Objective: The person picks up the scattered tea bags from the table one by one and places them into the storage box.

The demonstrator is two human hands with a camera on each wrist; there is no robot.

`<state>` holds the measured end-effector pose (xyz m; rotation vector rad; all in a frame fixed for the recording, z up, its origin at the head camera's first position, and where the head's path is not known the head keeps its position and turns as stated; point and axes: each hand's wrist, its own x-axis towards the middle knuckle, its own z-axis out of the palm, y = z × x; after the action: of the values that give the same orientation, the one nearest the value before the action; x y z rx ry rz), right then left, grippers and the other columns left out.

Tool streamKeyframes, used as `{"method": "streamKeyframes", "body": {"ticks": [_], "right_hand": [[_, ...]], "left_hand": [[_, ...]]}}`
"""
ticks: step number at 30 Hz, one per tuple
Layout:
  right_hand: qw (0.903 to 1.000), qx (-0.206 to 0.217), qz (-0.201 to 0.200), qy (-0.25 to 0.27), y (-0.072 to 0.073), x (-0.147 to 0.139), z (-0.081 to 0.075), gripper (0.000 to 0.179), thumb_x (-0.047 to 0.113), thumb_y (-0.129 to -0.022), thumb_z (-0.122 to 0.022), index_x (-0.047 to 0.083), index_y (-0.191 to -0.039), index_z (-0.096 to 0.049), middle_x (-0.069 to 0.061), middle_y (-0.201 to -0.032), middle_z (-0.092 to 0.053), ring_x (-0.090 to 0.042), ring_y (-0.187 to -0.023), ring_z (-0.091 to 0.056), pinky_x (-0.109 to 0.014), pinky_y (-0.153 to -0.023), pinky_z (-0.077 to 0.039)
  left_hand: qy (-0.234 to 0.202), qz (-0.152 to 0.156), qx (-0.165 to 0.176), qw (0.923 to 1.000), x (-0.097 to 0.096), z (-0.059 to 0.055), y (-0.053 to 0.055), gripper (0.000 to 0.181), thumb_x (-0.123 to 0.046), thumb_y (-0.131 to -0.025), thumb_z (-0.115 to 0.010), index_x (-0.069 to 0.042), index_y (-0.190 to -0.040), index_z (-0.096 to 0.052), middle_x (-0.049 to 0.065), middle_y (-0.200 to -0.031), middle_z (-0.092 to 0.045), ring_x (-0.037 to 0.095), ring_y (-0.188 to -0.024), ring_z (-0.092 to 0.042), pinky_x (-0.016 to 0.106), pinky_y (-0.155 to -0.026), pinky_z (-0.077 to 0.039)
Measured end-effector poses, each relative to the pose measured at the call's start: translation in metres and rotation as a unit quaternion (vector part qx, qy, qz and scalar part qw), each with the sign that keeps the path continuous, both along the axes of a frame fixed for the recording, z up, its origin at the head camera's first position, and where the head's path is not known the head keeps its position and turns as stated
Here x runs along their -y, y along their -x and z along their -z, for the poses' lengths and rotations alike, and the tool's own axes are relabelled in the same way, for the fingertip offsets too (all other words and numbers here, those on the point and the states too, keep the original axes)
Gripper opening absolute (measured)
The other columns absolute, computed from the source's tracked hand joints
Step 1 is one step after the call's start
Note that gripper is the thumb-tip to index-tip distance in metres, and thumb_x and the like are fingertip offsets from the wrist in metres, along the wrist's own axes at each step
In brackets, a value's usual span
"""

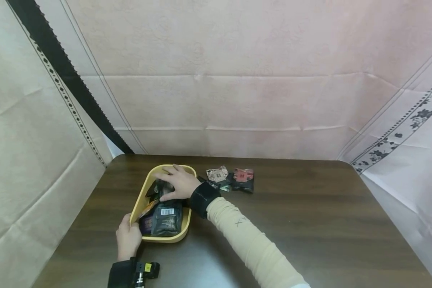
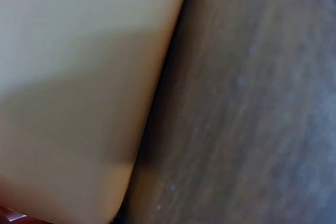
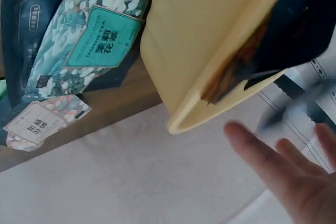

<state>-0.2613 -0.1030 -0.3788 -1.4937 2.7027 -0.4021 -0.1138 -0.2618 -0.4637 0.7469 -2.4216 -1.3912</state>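
Observation:
A yellow plastic bin [image 1: 169, 239] stands at the left of the table, holding several tea sachets, among them a dark one with a barcode [image 1: 167, 219]. My left hand [image 1: 128, 238] grips the bin's near left rim; in the left wrist view only the bin's outer wall [image 2: 79, 77] shows, not the fingers. Over the bin, my right hand [image 1: 180, 184] has its fingers spread above the sachets. The right wrist view shows that hand [image 3: 294, 177] with fingers extended and a blurred dark shape beyond them; I cannot tell whether they touch it.
Right of the bin lie a teal jasmine tea sachet [image 3: 102, 40], a pale pink floral sachet [image 1: 217, 175] and a red-and-dark sachet [image 1: 243, 176]. The brown wooden table [image 1: 291, 224] extends right, and pale cloth [image 1: 255, 100] hangs behind its far edge.

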Motion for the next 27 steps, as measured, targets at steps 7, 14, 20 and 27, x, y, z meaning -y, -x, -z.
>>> {"method": "streamKeyframes", "body": {"ticks": [7, 14, 20, 27], "right_hand": [[0.9996, 0.005, 0.0, 0.027, 0.003, -0.02, 0.006, 0.077, 0.054, -0.079, -0.059, 0.026, -0.144, -0.027, -0.008, -0.147, -0.026, -0.034, -0.134, -0.018, -0.042, -0.099, -0.034], [0.9986, 0.024, 0.04, 0.026, 0.009, -0.045, 0.011, 0.077, 0.049, -0.082, -0.059, 0.027, -0.145, -0.021, -0.008, -0.149, -0.021, -0.032, -0.134, -0.018, -0.047, -0.096, -0.036], [0.997, 0.012, 0.068, 0.033, 0.019, -0.071, 0.022, 0.075, 0.045, -0.083, -0.06, 0.025, -0.145, -0.022, -0.011, -0.146, -0.026, -0.036, -0.131, -0.026, -0.048, -0.096, -0.036], [0.991, -0.003, 0.132, 0.022, 0.04, -0.112, 0.038, 0.075, 0.036, -0.079, -0.067, 0.022, -0.143, -0.029, -0.019, -0.141, -0.033, -0.039, -0.126, -0.032, -0.053, -0.087, -0.041]], "left_hand": [[0.02, 0.0, -0.019, 0.9996, -0.002, -0.001, 0.0, 0.036, 0.002, -0.089, -0.03, 0.01, -0.121, -0.044, 0.035, -0.119, -0.047, 0.046, -0.105, -0.044, 0.059, -0.085, -0.034], [0.022, 0.0, -0.017, 0.9996, -0.002, -0.002, 0.0, 0.038, 0.002, -0.088, -0.03, 0.01, -0.122, -0.043, 0.035, -0.119, -0.046, 0.047, -0.106, -0.043, 0.059, -0.085, -0.033], [0.015, -0.004, -0.003, 0.9999, -0.001, 0.0, 0.001, 0.037, 0.0, -0.089, -0.03, 0.01, -0.122, -0.042, 0.034, -0.12, -0.044, 0.047, -0.107, -0.041, 0.062, -0.088, -0.03], [0.024, -0.005, -0.01, 0.9996, -0.001, 0.001, 0.001, 0.036, 0.0, -0.089, -0.031, 0.008, -0.12, -0.044, 0.033, -0.118, -0.047, 0.046, -0.105, -0.043, 0.06, -0.085, -0.032]]}}
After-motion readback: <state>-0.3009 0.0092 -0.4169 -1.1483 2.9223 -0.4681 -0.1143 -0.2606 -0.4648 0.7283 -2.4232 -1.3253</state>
